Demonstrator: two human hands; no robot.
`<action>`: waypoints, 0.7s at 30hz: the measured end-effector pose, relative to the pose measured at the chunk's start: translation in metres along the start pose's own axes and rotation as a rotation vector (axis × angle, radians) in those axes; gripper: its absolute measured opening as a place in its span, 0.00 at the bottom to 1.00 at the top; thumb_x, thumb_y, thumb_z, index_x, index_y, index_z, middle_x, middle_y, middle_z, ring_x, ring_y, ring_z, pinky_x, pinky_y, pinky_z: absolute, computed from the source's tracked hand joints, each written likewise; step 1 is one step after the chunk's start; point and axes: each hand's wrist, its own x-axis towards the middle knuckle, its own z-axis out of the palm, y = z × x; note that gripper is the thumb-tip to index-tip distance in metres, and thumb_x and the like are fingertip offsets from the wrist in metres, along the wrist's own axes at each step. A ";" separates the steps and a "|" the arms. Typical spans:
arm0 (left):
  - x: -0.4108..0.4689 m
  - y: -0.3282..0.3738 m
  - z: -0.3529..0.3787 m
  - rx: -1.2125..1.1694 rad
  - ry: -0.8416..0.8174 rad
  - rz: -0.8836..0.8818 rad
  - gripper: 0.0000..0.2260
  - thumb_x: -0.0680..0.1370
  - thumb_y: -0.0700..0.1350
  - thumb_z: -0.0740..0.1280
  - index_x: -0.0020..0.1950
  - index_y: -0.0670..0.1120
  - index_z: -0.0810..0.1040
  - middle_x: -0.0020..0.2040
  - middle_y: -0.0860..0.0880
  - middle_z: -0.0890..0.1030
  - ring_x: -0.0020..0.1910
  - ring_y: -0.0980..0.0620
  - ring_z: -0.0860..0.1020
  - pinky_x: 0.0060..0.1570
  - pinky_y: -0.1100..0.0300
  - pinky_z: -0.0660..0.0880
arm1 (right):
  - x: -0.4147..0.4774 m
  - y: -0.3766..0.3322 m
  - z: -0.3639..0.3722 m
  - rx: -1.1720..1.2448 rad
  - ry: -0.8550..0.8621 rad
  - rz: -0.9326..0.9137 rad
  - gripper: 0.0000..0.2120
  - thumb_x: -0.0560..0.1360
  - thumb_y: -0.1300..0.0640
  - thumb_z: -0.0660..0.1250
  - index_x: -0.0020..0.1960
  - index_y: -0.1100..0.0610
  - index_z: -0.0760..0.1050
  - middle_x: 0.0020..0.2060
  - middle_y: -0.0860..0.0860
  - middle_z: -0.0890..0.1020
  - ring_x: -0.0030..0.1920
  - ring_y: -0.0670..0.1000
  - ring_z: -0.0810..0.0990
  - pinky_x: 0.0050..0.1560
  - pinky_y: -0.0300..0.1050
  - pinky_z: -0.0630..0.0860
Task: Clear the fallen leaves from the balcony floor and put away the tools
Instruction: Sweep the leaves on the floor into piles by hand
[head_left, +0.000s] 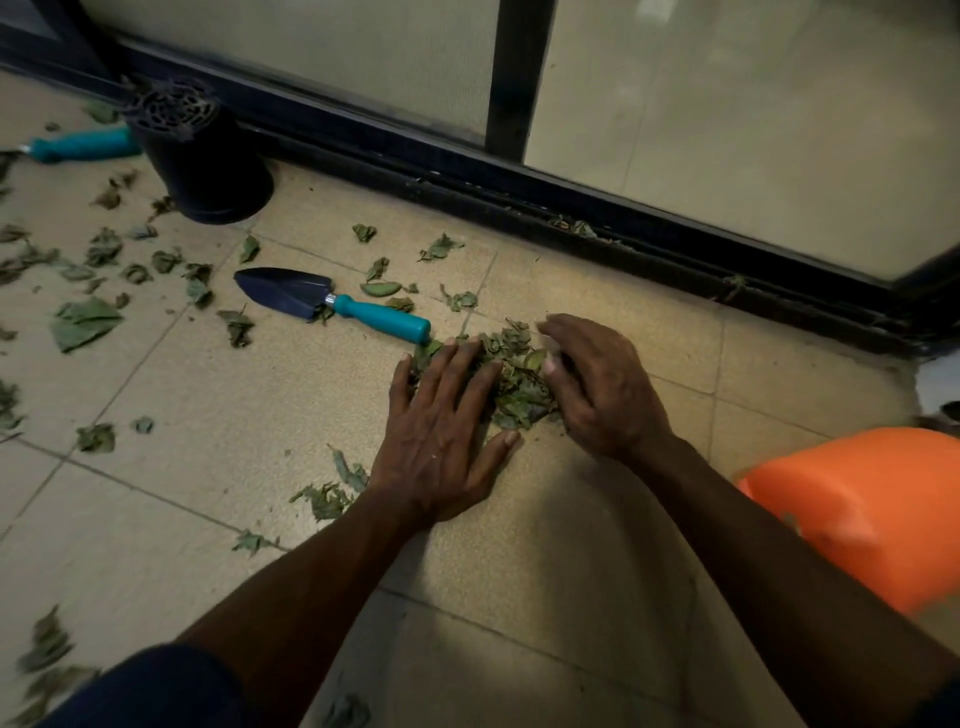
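Two hands, neither clenched: left hand (441, 431) flat, right hand (597, 384) cupped, pressing the leaf pile (514, 384) between them, just off the trowel's (332, 304) handle end. Best kept low, gaps closed, before lifting.

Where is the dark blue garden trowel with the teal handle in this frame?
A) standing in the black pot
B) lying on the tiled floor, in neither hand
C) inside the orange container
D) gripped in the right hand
B: the dark blue trowel lies flat on the beige tiled floor, while the left hand and right hand flank the pile of green leaves.
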 end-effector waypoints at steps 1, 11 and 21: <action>-0.001 0.001 -0.001 0.010 0.006 0.001 0.35 0.83 0.68 0.50 0.84 0.50 0.57 0.85 0.45 0.52 0.84 0.45 0.49 0.80 0.37 0.48 | -0.010 0.003 0.000 -0.029 0.068 0.098 0.25 0.84 0.42 0.54 0.76 0.53 0.69 0.74 0.52 0.72 0.75 0.52 0.67 0.76 0.58 0.62; 0.042 -0.003 -0.008 -0.065 -0.138 0.135 0.51 0.75 0.79 0.51 0.85 0.49 0.40 0.85 0.45 0.39 0.84 0.44 0.40 0.81 0.38 0.43 | -0.013 -0.008 0.028 -0.019 -0.027 0.141 0.33 0.84 0.36 0.51 0.83 0.51 0.52 0.82 0.53 0.56 0.82 0.54 0.51 0.82 0.58 0.49; 0.058 -0.009 0.004 0.096 0.004 0.349 0.33 0.80 0.71 0.59 0.71 0.45 0.70 0.61 0.44 0.74 0.53 0.49 0.71 0.50 0.55 0.70 | -0.015 -0.003 0.026 -0.354 0.084 -0.160 0.15 0.83 0.44 0.59 0.59 0.54 0.74 0.50 0.52 0.75 0.46 0.50 0.71 0.35 0.46 0.71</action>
